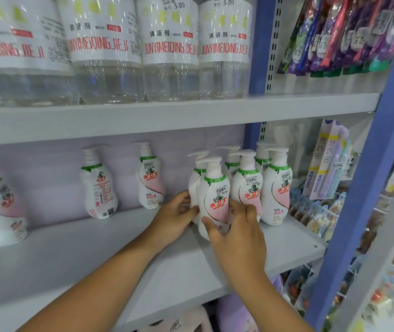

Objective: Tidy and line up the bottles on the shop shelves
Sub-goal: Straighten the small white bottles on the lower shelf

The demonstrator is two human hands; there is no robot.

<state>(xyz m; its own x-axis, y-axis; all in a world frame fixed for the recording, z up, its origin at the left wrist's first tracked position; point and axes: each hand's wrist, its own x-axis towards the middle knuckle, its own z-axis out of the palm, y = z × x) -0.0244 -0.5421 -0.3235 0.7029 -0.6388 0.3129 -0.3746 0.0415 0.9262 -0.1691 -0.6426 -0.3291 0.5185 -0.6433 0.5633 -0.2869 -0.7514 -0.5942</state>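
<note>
Both forearms bare, no sleeves; left hand (pixel 175 215), right hand (pixel 235 232) ungloved.

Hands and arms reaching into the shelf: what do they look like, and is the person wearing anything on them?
Both are bare. The left hand and right hand have no gloves, and no rings show. Both forearms are uncovered up to the frame edge, with no sleeve, watch or bracelet in view. The fingernails look short and unpainted.
</note>
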